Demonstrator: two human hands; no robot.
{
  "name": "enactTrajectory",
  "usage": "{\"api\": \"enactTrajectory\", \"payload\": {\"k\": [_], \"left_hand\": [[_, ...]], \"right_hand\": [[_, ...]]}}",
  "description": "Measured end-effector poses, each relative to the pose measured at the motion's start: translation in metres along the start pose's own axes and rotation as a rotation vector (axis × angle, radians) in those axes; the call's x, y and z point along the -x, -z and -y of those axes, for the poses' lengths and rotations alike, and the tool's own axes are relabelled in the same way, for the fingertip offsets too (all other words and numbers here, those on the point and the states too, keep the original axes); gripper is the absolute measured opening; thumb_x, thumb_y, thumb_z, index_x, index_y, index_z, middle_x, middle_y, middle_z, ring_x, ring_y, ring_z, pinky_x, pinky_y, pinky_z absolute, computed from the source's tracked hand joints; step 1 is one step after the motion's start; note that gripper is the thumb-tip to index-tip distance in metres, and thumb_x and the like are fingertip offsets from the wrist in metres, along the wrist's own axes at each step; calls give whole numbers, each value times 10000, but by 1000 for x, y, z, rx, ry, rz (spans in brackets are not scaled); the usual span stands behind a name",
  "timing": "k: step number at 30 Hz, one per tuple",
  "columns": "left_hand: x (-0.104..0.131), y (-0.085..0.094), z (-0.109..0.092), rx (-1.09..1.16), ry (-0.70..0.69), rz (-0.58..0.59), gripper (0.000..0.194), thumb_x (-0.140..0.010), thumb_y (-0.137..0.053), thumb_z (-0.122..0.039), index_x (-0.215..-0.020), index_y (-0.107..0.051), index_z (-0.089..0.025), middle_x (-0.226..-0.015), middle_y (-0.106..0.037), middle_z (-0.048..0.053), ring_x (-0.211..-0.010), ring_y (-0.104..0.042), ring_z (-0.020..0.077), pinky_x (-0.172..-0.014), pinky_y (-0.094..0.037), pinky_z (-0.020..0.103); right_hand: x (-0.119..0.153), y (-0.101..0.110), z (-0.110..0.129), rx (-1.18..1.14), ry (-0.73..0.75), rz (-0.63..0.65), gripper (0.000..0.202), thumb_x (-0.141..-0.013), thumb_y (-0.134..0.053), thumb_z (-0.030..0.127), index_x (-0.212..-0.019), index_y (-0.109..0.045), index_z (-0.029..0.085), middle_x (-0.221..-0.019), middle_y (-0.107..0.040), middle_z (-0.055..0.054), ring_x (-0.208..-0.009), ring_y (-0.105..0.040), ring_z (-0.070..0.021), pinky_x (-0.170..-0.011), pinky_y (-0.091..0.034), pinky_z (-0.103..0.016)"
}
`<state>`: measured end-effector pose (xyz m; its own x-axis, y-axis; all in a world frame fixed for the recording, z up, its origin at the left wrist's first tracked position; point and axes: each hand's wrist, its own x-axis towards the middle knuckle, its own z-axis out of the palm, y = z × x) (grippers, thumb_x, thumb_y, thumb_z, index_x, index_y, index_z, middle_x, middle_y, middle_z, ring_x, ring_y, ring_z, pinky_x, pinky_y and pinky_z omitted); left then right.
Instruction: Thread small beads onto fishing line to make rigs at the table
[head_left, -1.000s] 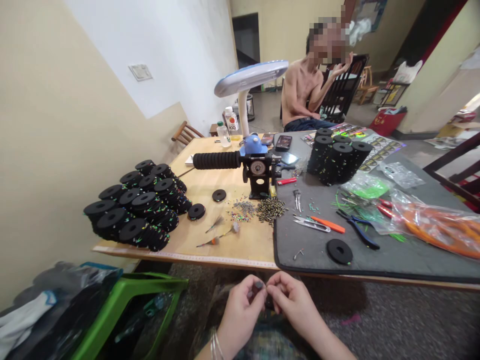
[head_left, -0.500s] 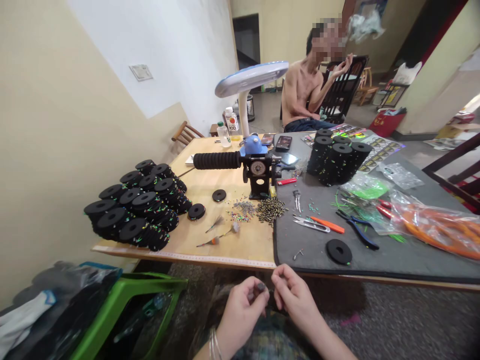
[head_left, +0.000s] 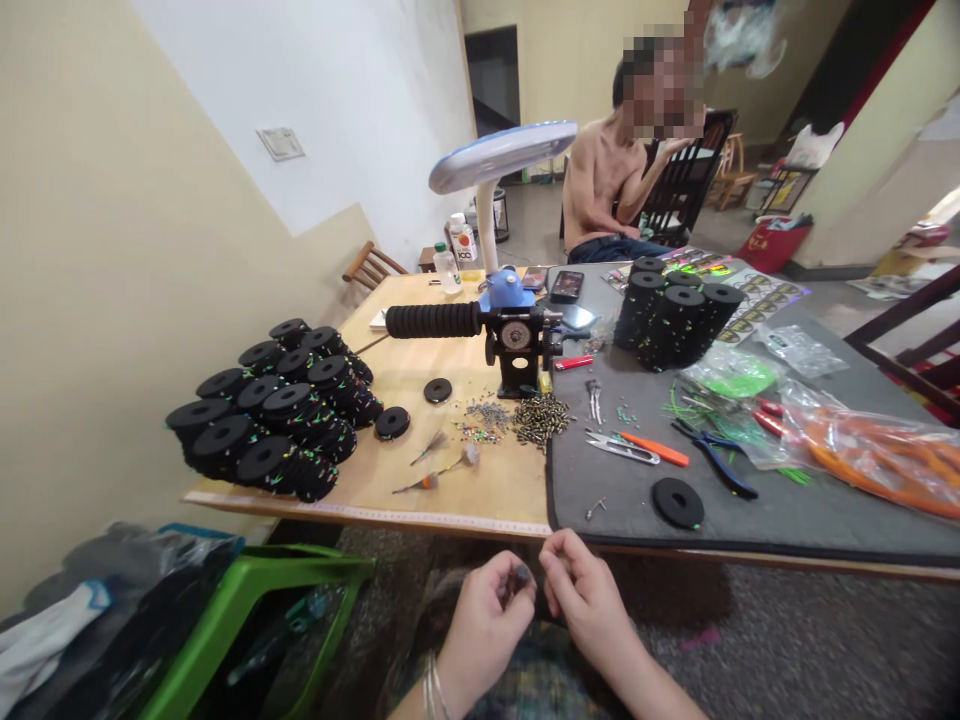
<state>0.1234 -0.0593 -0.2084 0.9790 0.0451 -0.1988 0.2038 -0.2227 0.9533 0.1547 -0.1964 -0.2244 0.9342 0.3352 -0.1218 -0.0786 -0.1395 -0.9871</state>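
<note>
Below the table's front edge, my left hand (head_left: 487,610) is closed with thumb and fingers pinched round a small dark grey piece (head_left: 521,573), whose kind does not show. Close beside it, fingertips a little apart from the left ones, my right hand (head_left: 581,590) is curled in a pinch. Anything between its fingers is too small to make out. On the grey mat (head_left: 637,395) just ahead lie a black foam line-winding disc (head_left: 677,503), thread snips (head_left: 622,448) and a small metal part (head_left: 596,509). Three feather-tipped pieces (head_left: 429,483) rest on the wood to the left.
Stacks of foam discs (head_left: 277,410) stand at left, more (head_left: 679,315) at back right. A black device with a ribbed handle (head_left: 433,320) stands mid-table near a blue-based lamp (head_left: 506,290), behind small brass parts (head_left: 544,420). Pliers (head_left: 720,460) lie right. A person (head_left: 607,190) sits beyond.
My right hand has shifted very slightly left and its fingers have curled a little. The left hand stays nearly in place with the dark piece. The seated person's raised hand has moved nearer the face.
</note>
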Motion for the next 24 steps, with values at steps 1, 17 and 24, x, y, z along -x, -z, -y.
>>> {"api": "enactTrajectory", "payload": {"k": [1,17,24], "left_hand": [[0,0,-1,-13,-2,-4,98,-750,-568,-187,-656,-586,-166,-595,-574,-8,-563,-491,129,-556,-391,213],[-3,11,-9,33,-49,-75,167,-834,-581,-321,-802,-644,-171,-729,-642,21,-686,-564,171,-648,-433,236],[-9,19,-9,115,-51,-246,176,-809,-601,-343,-817,-645,-173,-727,-622,14,-682,-554,166,-639,-434,233]], "right_hand": [[0,0,0,14,9,7,304,-916,-418,490,-781,-456,222,-474,-450,82,-427,-410,-105,-460,-323,-206],[0,11,17,310,108,141,136,-780,-506,149,-655,-536,192,-549,-475,56,-521,-441,-108,-514,-309,-202],[-1,22,12,375,186,13,138,-759,-496,143,-637,-506,207,-541,-440,62,-499,-401,-105,-500,-288,-207]]}}
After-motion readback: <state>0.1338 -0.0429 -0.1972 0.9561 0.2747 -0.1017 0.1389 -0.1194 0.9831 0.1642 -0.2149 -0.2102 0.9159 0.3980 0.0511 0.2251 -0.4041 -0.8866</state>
